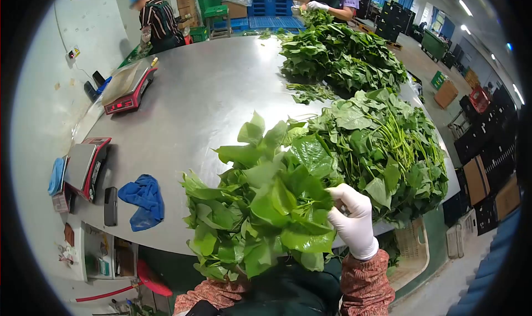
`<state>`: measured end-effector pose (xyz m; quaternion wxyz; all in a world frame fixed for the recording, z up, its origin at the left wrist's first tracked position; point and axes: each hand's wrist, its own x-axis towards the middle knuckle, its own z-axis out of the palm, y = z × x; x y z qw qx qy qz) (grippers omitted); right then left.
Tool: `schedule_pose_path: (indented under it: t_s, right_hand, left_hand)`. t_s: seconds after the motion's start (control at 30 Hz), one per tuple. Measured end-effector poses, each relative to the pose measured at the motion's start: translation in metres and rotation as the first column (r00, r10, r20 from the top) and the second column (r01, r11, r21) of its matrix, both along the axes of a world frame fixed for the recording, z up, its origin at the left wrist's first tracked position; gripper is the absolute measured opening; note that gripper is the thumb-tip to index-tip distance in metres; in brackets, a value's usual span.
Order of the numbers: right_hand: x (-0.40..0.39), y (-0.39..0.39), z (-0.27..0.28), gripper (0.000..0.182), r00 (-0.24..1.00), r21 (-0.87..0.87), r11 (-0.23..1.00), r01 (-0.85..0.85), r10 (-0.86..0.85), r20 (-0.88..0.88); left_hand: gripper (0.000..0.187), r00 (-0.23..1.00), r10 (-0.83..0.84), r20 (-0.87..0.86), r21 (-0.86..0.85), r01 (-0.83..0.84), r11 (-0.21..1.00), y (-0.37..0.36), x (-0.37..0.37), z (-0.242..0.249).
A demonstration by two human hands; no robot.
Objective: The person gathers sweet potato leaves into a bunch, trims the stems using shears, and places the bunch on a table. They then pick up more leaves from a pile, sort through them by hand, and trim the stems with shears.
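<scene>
A large bunch of leafy greens, which look like sweet potato leaves, is held up in front of me at the table's near edge. My left sleeve runs in under the bunch, which hides the left hand supporting it. My right hand, in a white glove, is at the bunch's right side. Its thumb and fingers are curled in on the outer leaves. Just beyond that hand lies a big pile of greens with its stems showing.
Another heap of greens lies farther along the metal table. A co-worker's gloved hands are behind it. At left are two red scales, a phone and a blue cloth. A crate stands below right.
</scene>
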<state>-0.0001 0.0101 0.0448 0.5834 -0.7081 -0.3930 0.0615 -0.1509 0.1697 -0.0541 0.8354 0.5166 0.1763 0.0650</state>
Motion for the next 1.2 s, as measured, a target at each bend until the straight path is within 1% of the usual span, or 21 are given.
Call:
schedule_pose_path:
  t_s: [0.07, 0.1, 0.2, 0.23, 0.27, 0.33, 0.37, 0.47, 0.53, 0.57, 0.67, 0.73, 0.77, 0.87, 0.9, 1.0, 1.03, 1.07, 1.1, 1.13, 1.2]
  right_hand:
    - [0.008, -0.006, -0.009, 0.022, 0.999, 0.039, 0.999, -0.001, -0.001, 0.042]
    - [0.007, -0.011, -0.007, 0.018, 1.000, -0.055, 0.998, 0.031, -0.031, -0.006]
    - [0.004, -0.012, -0.008, 0.013, 0.984, -0.005, 0.991, 0.135, -0.133, 0.121]
    - [0.007, -0.014, -0.010, 0.010, 0.955, -0.038, 0.987, 0.154, -0.139, 0.263]
    - [0.010, -0.015, -0.014, 0.010, 0.949, -0.036, 0.984, 0.174, -0.158, 0.274]
    - [0.011, -0.016, -0.021, 0.009, 0.936, -0.029, 0.977, 0.210, -0.193, 0.294]
    - [0.011, -0.017, -0.022, 0.008, 0.929, -0.062, 0.964, 0.260, -0.232, 0.290]
    - [0.009, -0.024, -0.030, 0.008, 0.949, -0.117, 0.945, 0.307, -0.294, 0.114]
    - [0.009, -0.024, -0.044, 0.009, 0.929, -0.060, 0.938, 0.341, -0.326, 0.177]
    - [0.009, -0.027, -0.048, 0.011, 0.927, -0.045, 0.948, 0.316, -0.299, 0.227]
    - [0.014, -0.033, -0.057, 0.010, 0.958, -0.002, 0.980, 0.198, -0.193, 0.211]
    - [0.010, -0.041, -0.068, 0.006, 0.961, -0.150, 0.957, 0.248, -0.262, -0.086]
    - [0.001, -0.030, -0.055, 0.003, 0.920, -0.051, 0.960, 0.275, -0.279, -0.275]
    - [0.008, -0.038, -0.068, 0.004, 0.947, 0.003, 0.977, 0.215, -0.208, -0.246]
    - [0.006, -0.041, -0.063, 0.005, 0.928, -0.017, 0.972, 0.235, -0.230, -0.294]
    - [-0.005, -0.046, -0.041, 0.008, 0.827, 0.119, 0.934, 0.337, -0.233, -0.512]
    - [-0.001, -0.063, -0.047, 0.009, 0.903, 0.021, 0.946, 0.324, -0.303, -0.305]
    - [-0.004, -0.072, -0.046, 0.010, 0.881, 0.036, 0.915, 0.401, -0.375, -0.288]
    - [-0.001, -0.089, -0.043, 0.008, 0.897, -0.033, 0.915, 0.403, -0.388, 0.210]
    - [-0.006, -0.105, -0.035, 0.009, 0.857, -0.065, 0.883, 0.465, -0.431, 0.282]
    - [-0.020, -0.144, -0.019, 0.010, 0.811, -0.144, 0.817, 0.559, -0.503, 0.297]
  left_hand:
    - [0.020, 1.000, 0.002, -0.009, 0.005, -0.002, 1.000, 0.000, -0.005, 0.001]
    - [0.020, 1.000, 0.003, -0.009, 0.009, -0.003, 1.000, 0.000, -0.006, 0.000]
    - [0.019, 1.000, -0.001, -0.018, 0.027, 0.001, 1.000, 0.001, -0.004, 0.000]
    - [0.019, 1.000, -0.001, -0.023, 0.031, 0.002, 1.000, 0.000, -0.003, 0.000]
    - [0.018, 1.000, -0.006, -0.023, 0.036, 0.007, 0.999, 0.000, -0.002, 0.001]
    - [0.018, 1.000, -0.010, -0.030, 0.054, 0.012, 0.998, 0.002, 0.000, 0.002]
    - [0.018, 0.999, -0.011, -0.031, 0.061, 0.013, 0.998, 0.000, 0.002, 0.003]
    - [0.017, 0.999, -0.014, -0.039, 0.078, 0.017, 0.997, 0.002, 0.002, 0.004]
    - [0.016, 0.999, -0.016, -0.044, 0.086, 0.020, 0.996, 0.001, 0.002, 0.005]
    - [0.016, 0.999, -0.018, -0.047, 0.093, 0.022, 0.995, 0.001, 0.002, 0.005]
    - [0.015, 0.998, -0.026, -0.051, 0.107, 0.031, 0.994, 0.000, 0.002, 0.005]
    - [0.014, 0.998, -0.028, -0.051, 0.116, 0.034, 0.993, 0.000, 0.003, 0.005]
    - [0.014, 0.998, -0.029, -0.052, 0.125, 0.035, 0.991, 0.000, 0.002, 0.006]
    - [0.013, 0.998, -0.035, -0.049, 0.147, 0.042, 0.988, 0.000, 0.003, 0.007]
    - [0.013, 0.998, -0.040, -0.045, 0.161, 0.047, 0.986, 0.000, 0.003, 0.007]
    - [0.012, 0.998, -0.048, -0.035, 0.219, 0.055, 0.974, -0.001, 0.005, 0.011]
    - [0.011, 0.998, -0.050, -0.031, 0.247, 0.056, 0.967, -0.001, 0.007, 0.014]
    - [0.011, 0.998, -0.052, -0.027, 0.287, 0.058, 0.956, -0.001, 0.008, 0.017]
    - [0.011, 0.998, -0.055, -0.023, 0.342, 0.060, 0.938, -0.001, 0.010, 0.022]
    - [0.011, 0.998, -0.062, -0.023, 0.414, 0.066, 0.908, -0.002, 0.012, 0.029]
    - [0.010, 0.997, -0.073, -0.034, 0.571, 0.079, 0.817, -0.003, 0.017, 0.045]
